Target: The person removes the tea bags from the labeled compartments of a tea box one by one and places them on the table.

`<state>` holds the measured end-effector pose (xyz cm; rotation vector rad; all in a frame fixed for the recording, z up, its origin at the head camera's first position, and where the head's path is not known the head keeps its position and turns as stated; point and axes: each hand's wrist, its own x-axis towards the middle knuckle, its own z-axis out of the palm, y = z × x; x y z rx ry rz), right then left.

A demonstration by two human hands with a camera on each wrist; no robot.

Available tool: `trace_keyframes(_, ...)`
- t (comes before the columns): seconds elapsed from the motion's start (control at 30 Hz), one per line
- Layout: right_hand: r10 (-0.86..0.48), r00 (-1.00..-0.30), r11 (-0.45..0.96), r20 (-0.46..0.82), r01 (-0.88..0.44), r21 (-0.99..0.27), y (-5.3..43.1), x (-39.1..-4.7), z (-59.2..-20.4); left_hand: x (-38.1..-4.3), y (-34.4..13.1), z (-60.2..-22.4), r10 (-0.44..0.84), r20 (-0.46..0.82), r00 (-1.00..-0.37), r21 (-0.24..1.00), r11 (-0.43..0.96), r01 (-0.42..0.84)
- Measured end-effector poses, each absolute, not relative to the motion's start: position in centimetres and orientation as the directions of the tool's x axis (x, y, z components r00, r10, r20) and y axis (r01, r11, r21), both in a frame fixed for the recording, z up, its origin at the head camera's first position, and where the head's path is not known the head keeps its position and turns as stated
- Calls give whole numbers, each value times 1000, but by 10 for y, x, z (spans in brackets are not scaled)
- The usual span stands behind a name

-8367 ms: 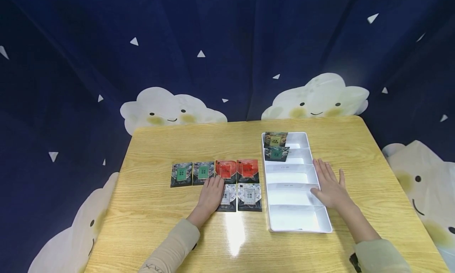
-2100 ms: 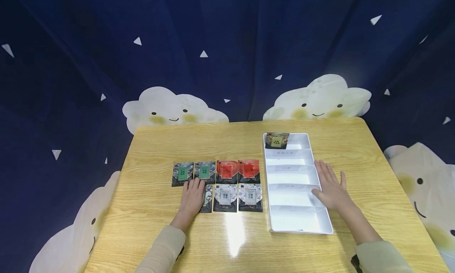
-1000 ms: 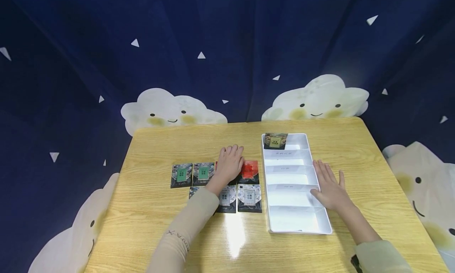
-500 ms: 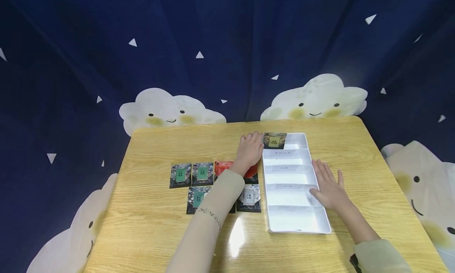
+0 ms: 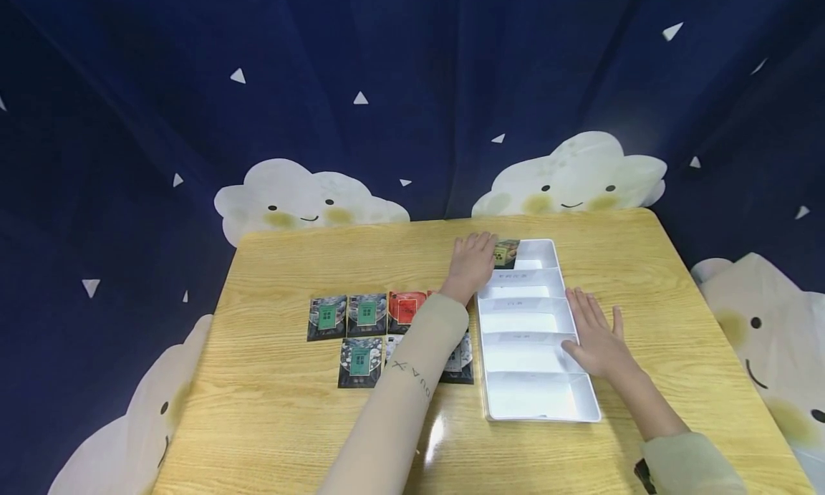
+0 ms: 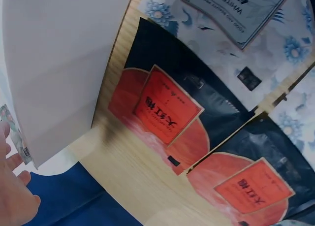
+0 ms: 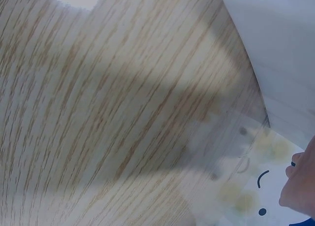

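A white tray [image 5: 541,398] with several compartments stands on the table. In its farthest compartment leans a tea sachet with a yellow label [image 5: 508,253], partly covered by my left hand [image 5: 473,264]. The fingers reach over the tray's far left corner; in the left wrist view they are at the sachet's corner [image 6: 20,146]. My right hand [image 5: 599,339] lies with straight, spread fingers against the tray's right side. Left of the tray, red-label sachets [image 5: 407,310], green-label sachets [image 5: 327,316] and white-tea sachets [image 6: 231,19] lie flat in two rows. My left forearm hides some of them.
The wooden table [image 5: 277,423] bears everything. Another green-label sachet [image 5: 360,362] begins the near row on its left. A dark blue curtain [image 5: 412,101] with smiling clouds hangs behind the table's far edge.
A green-label sachet has gone from the tray's second compartment to the near row's left end. My left hand has since swung right to the yellow-label sachet. The right hand stays put.
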<state>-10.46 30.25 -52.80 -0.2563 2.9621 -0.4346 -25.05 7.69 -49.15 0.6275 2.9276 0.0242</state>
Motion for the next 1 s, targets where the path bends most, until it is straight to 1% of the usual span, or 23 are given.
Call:
trace_keyframes(0.2, -185, -976, 945, -117, -145, -293, 302, -104, -526, -251, 81, -487, 414, -145, -899, 18, 909, 416)
trace_keyframes(0.4, -187, -977, 944, -101, -150, -295, 302, -104, -527, -251, 83, -487, 441, -125, -889, -52, 892, 450)
trace_keyframes(0.5, -189, -977, 943, -97, -153, -296, 302, -104, -528, -251, 85, -490, 455, -91, -886, -104, 880, 463)
trace_keyframes(0.73, -187, -978, 944, -95, -152, -292, 303, -105, -529, -248, 90, -496, 480, 36, -877, -212, 861, 462)
trace_keyframes(1.0, -185, -978, 946, -99, -150, -287, 301, -105, -529, -241, 90, -502, 489, 103, -866, -221, 860, 459)
